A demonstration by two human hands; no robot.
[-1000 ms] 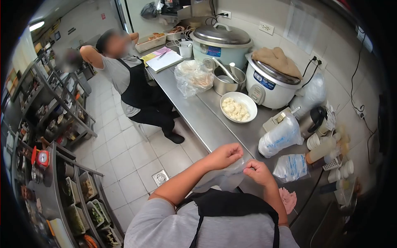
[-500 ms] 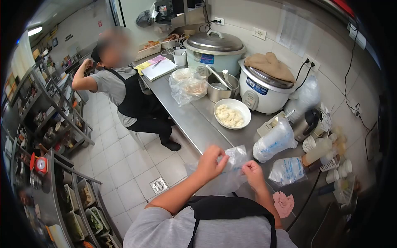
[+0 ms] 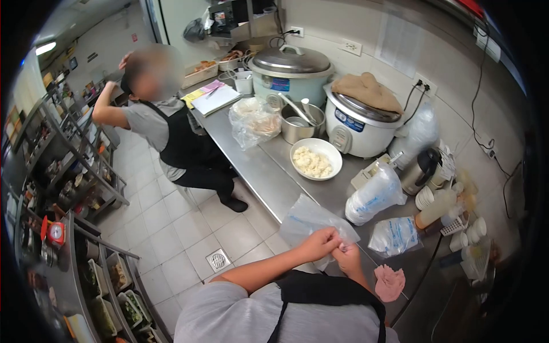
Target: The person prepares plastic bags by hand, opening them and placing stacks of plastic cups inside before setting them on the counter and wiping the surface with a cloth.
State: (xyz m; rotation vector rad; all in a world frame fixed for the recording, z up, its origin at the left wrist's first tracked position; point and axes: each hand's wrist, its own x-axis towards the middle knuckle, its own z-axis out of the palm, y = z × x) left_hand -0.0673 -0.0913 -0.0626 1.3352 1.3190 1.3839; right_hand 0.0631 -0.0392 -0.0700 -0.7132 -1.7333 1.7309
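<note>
A clear plastic bag [image 3: 306, 220] with faint blue print hangs over the counter's front edge, held close to my body. My left hand [image 3: 320, 243] pinches it near one edge, fingers closed. Right beside it, my right hand [image 3: 347, 258] is closed on the same edge, and the two hands nearly touch. Beyond the bag sits a white bowl [image 3: 337, 166] with white rice [image 3: 311, 163] in it. A crumpled pink cloth [image 3: 390, 283] lies near my right forearm.
Two rice cookers, one pale green [image 3: 266, 86] and one white [image 3: 360, 134], stand along the wall. Nearby are a metal pot [image 3: 294, 132], bagged food [image 3: 251, 123], wrapped cups [image 3: 374, 194] and a flat plastic pack [image 3: 394, 235]. A seated co-worker [image 3: 183, 137] is at the left.
My left hand has moved right and down to meet my right hand at the bag's edge. The bag now spreads out farther ahead of my hands. The co-worker's arm has shifted up to the head.
</note>
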